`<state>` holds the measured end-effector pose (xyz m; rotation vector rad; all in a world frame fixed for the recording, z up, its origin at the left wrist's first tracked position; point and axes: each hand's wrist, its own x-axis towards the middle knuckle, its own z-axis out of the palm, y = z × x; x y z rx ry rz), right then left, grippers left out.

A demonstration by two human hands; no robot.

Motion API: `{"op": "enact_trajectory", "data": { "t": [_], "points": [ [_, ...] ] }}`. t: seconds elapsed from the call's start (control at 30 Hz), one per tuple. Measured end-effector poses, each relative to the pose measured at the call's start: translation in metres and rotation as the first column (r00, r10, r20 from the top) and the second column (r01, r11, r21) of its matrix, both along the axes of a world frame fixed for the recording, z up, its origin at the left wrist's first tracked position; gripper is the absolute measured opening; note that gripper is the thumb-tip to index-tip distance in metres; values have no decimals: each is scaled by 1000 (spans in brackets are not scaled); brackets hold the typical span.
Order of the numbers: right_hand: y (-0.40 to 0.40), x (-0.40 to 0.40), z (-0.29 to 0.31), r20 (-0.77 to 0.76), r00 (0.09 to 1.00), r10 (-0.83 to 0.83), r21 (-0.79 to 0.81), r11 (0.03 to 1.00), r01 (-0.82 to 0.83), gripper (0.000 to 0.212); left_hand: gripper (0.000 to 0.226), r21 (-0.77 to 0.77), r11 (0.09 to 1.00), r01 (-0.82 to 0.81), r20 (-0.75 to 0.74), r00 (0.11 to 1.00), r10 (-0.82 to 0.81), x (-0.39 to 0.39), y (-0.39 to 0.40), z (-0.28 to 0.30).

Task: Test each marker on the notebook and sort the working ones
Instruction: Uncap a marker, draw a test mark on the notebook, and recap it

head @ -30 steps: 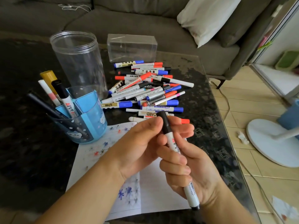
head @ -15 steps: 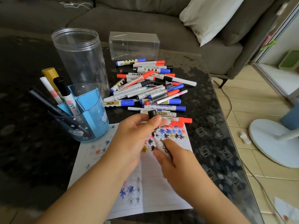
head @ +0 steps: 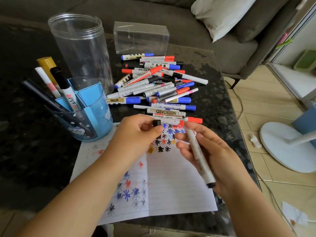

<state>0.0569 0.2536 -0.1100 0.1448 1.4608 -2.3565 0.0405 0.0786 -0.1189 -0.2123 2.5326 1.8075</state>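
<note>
Dark table point(head: 213, 100); markers point(head: 63, 86) in blue holder point(head: 95, 115); clear jar point(head: 80, 48)

A second ago both hands held one capped marker together at mid-frame. Now the cap point(head: 156, 123) is off, pinched in the left hand point(head: 136, 134), and the right hand point(head: 210, 154) holds the marker point(head: 199, 154) apart from it, lower right of centre, tip pointing up-frame above the notebook point(head: 171, 185).

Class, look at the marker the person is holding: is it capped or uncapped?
Uncapped. The right hand holds the marker, while the left hand pinches its black cap apart from it.
</note>
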Motion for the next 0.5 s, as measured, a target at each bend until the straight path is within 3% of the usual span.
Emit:
{"op": "enact_trajectory", "data": {
  "t": [0.07,0.1,0.13,0.2,0.3,0.5],
  "points": [
    [2,-3,-5,32,999,-23,-131,991,27,31,6,-47,998,29,-1,1000,-29,0,1,0],
    [4,-4,-9,-9,1000,-14,-120,993,12,21,6,-77,996,40,0,999,-40,-1,1,-1],
    [5,-5,-12,-66,998,1,-69,998,-6,10,7,-110,993,50,8,999,-49,-1,1,-1],
    [7,-3,-19,-181,983,44,152,988,-16,29,11,-177,982,74,24,997,-71,-1,1,-3],
    [1,0,-25,-275,961,18,477,871,120,45,14,-227,969,101,19,995,-99,-2,1,-5],
    [-8,0,-28,-342,939,43,656,726,206,28,14,-366,917,158,2,986,-169,-3,1,-9]
  ]
}}
